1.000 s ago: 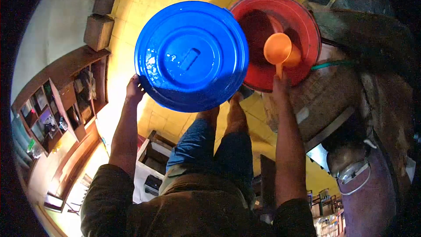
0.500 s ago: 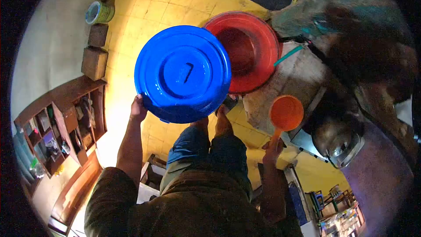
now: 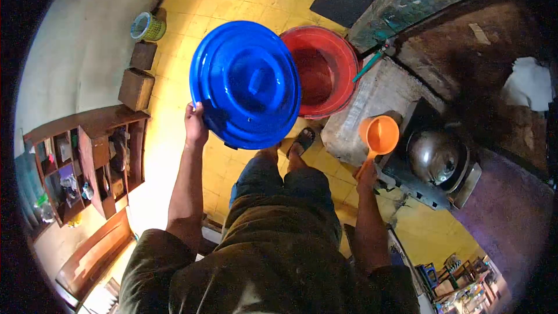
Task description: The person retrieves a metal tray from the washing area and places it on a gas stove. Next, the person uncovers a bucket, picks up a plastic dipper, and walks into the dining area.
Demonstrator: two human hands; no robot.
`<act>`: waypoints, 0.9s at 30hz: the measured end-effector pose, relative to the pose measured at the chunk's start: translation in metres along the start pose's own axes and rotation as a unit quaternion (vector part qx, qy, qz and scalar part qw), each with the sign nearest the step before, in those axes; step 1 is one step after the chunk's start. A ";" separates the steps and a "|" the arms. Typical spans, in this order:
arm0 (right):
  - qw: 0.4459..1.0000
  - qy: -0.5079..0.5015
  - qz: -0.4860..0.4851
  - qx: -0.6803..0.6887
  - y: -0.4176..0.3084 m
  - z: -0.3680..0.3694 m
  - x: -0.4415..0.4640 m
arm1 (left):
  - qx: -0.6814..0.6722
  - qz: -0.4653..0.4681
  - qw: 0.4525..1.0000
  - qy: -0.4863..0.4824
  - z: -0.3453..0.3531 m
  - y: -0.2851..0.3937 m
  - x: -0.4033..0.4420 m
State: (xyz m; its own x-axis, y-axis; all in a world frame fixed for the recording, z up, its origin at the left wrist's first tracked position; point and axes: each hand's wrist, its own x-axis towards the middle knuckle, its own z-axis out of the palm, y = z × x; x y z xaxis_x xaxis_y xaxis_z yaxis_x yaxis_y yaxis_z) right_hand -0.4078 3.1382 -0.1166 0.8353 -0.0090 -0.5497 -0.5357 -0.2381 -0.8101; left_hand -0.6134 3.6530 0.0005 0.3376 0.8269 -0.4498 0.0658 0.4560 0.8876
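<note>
Yellow tiled floor [image 3: 232,0] extends beneath the work area, with a wooden shelf unit [image 3: 102,154] along the left wall and a worn bench [image 3: 354,119] at right. On the floor against the bench stands the red tub [image 3: 342,47], a green tube [image 3: 369,65] at its rim.

Status: the tub is uncovered. The blue lid [image 3: 244,81] is off it, tilted, its handle side toward the camera; its right edge overlaps the tub in view, and contact cannot be confirmed. The left hand [image 3: 196,125] grips the lid at its lower-left edge. The right hand [image 3: 365,177] is closed around the handle of the orange dipper [image 3: 379,135], which is clear of the tub, near the rounded metal pan [image 3: 433,154]. Outstanding: the lid is not seated and the dipper is not set down. Liquid in the dipper or tub cannot be verified.

Changes: one second earlier, the dipper is over the tub; half a second earlier, it is already clear. Now it appears beside the pan. The lid presents a narrower oval, indicating a changed tilt. Both grips are unchanged.
</note>
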 end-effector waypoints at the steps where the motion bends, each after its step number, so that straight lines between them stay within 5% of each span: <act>1: 0.996 -0.037 0.073 0.035 -0.026 0.000 -0.008 | -0.004 0.018 1.000 0.021 0.002 0.011 -0.007; 2: 0.984 -0.074 0.146 0.069 -0.044 0.001 -0.016 | -0.007 0.035 0.998 0.042 -0.001 0.019 -0.012; 5: 0.991 -0.058 0.088 0.086 0.082 -0.038 0.066 | -0.069 0.070 0.994 0.057 -0.038 0.067 -0.040; 7: 0.990 -0.057 0.029 0.127 0.113 -0.059 0.089 | -0.084 0.039 0.992 -0.085 -0.115 0.081 -0.044; 8: 0.985 -0.055 -0.028 0.162 0.124 -0.067 0.094 | -0.141 0.024 0.989 0.041 -0.145 0.081 -0.036; 10: 0.975 -0.051 -0.087 0.199 0.128 -0.067 0.080 | -0.164 0.017 0.984 0.061 -0.191 0.097 -0.054; 12: 0.773 -0.137 -0.116 0.609 0.105 -0.058 0.051 | -0.179 0.037 0.983 0.023 -0.235 0.104 -0.072; 13: 0.770 -0.112 -0.126 0.615 0.030 -0.037 -0.021 | -0.207 0.032 0.977 0.049 -0.243 0.109 -0.085; 14: 0.767 -0.112 -0.134 0.617 0.033 -0.038 -0.036 | -0.234 0.027 0.969 0.075 -0.251 0.113 -0.095; 15: 0.935 -0.006 -0.149 0.322 0.036 -0.043 -0.055 | -0.242 0.034 0.968 0.051 -0.269 0.107 -0.098; 16: 0.984 0.104 -0.143 -0.013 0.037 -0.043 -0.075 | -0.250 0.041 0.967 0.029 -0.284 0.104 -0.100; 17: 0.929 0.197 -0.222 -0.219 0.046 -0.028 -0.099 | -0.252 0.041 0.965 0.057 -0.298 0.100 -0.101; 18: 0.928 0.201 -0.226 -0.219 0.057 -0.021 -0.113 | -0.265 0.039 0.961 0.071 -0.298 0.102 -0.107; 20: 0.990 -0.090 -0.104 -0.023 0.085 -0.013 -0.133 | -0.281 0.013 0.958 0.053 -0.327 0.088 -0.103; 22: 0.997 -0.075 0.003 -0.012 0.016 0.072 -0.242 | -0.295 -0.013 0.955 -0.024 -0.339 0.079 -0.107; 27: 0.921 -0.370 0.035 0.116 -0.044 0.180 -0.345 | -0.330 -0.073 0.940 -0.051 -0.299 0.074 -0.126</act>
State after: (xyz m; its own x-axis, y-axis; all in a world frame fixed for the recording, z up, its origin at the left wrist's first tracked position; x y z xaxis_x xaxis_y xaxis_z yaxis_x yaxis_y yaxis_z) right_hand -0.6946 3.3266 0.0726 0.5304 0.6689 -0.5209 -0.6690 -0.0473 -0.7418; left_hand -0.9319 3.6808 0.0933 0.4602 0.7187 -0.5213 -0.4672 0.6953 0.5462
